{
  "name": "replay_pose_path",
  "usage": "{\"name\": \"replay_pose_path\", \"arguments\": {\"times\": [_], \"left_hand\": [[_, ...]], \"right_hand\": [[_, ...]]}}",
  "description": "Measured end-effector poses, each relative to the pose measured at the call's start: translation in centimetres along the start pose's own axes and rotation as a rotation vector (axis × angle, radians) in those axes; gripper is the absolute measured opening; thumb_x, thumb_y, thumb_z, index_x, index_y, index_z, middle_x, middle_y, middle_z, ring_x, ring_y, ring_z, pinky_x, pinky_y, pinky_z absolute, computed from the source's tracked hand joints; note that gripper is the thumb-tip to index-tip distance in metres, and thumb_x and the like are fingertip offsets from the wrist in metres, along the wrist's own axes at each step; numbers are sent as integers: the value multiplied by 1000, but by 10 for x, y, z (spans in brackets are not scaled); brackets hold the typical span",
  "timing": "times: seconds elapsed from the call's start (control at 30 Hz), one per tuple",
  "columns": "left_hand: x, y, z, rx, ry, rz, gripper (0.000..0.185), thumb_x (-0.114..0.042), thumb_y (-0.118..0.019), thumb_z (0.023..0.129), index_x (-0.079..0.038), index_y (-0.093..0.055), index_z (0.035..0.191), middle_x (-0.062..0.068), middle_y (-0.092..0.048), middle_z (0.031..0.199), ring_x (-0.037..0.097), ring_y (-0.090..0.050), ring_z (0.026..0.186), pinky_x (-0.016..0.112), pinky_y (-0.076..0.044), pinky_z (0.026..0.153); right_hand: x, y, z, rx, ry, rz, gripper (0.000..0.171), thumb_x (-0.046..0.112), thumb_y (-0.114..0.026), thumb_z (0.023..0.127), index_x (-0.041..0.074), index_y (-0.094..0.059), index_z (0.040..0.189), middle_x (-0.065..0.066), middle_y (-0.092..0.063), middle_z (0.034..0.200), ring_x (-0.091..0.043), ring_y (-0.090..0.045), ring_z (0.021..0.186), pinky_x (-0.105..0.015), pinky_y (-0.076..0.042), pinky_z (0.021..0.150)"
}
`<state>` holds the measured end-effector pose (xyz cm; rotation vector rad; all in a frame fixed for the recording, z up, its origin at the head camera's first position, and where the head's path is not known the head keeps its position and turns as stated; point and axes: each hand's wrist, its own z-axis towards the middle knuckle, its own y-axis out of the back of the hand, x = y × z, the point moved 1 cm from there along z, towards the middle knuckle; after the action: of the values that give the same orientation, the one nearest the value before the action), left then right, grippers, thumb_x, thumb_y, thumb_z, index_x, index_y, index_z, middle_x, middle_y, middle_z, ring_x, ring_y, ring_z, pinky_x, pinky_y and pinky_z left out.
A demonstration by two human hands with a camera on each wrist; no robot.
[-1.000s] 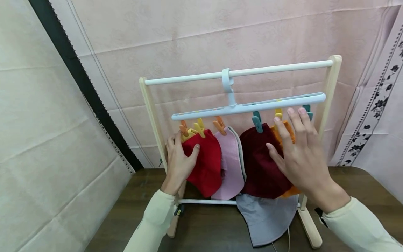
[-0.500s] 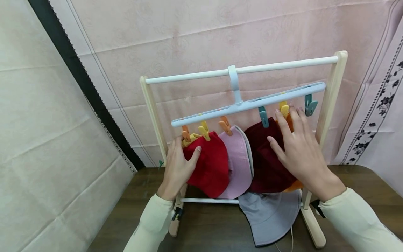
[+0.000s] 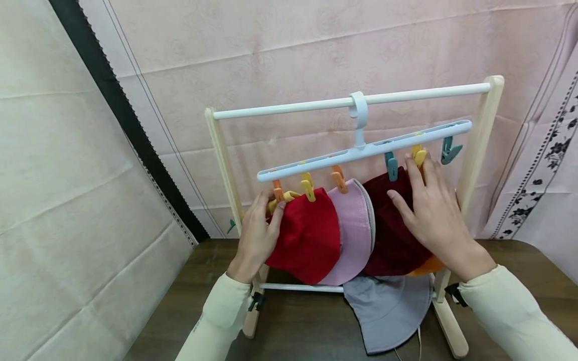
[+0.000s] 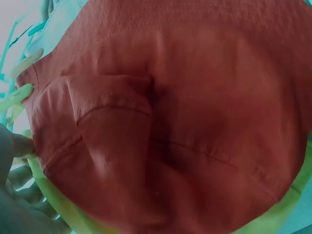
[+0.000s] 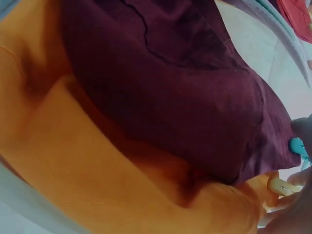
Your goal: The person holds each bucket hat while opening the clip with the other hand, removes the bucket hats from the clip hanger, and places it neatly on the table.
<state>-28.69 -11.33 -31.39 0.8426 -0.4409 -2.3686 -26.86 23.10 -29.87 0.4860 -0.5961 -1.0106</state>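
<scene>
Left hand (image 3: 255, 235) curls its fingers around the red hat's (image 3: 307, 235) edge below the yellow clip (image 3: 308, 188); right hand (image 3: 435, 213) lies flat, fingers straight, on the maroon hat (image 3: 390, 235) near another yellow clip (image 3: 418, 156). Both hang from the pale-blue clip hanger (image 3: 361, 149). Soft woven cotton, light and floppy, probably best taken at the brim

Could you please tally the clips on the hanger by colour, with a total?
Orange clips: 2
Yellow clips: 2
Teal clips: 2
Total: 6 clips on the pale blue hanger; the right hand partly covers one yellow clip.
</scene>
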Motion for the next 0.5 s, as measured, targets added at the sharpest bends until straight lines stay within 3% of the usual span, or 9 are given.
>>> {"name": "replay_pose_path", "arguments": {"times": [0.2, 0.37, 0.43, 0.5], "left_hand": [[-5, 4, 0, 18, -15, -4, 27, -22, -66, 106, -5, -66, 127, 10, -71, 121, 25, -69, 103, 43, -59, 85], [-9, 0, -4, -4, -30, -18, 27, -21, -69, 104, -5, -68, 126, 10, -73, 120, 24, -71, 104, 43, -61, 88], [-12, -3, -7, -24, -36, -21, 27, -20, -70, 103, -4, -69, 125, 11, -73, 119, 24, -71, 105, 43, -61, 90], [-14, -6, -10, -41, -38, -27, 26, -19, -71, 103, -3, -69, 123, 11, -73, 117, 25, -71, 105, 43, -61, 91]], "right_hand": [[-4, 3, 6, 46, -35, 67, 73, 41, -51, 111, 7, -21, 168, -32, -11, 171, -59, -18, 153, -80, -20, 115], [-8, 5, 12, 106, -100, 141, 67, 38, -46, 113, 2, -23, 165, -29, -6, 173, -53, -11, 158, -83, -17, 113], [-8, 7, 14, 113, -126, 182, 63, 32, -44, 114, -3, -23, 162, -34, -17, 169, -53, -18, 156, -81, -20, 113], [-6, 9, 14, 112, -147, 207, 66, 28, -42, 114, -5, -14, 163, -37, -28, 162, -54, -28, 151, -77, -24, 114]]}}
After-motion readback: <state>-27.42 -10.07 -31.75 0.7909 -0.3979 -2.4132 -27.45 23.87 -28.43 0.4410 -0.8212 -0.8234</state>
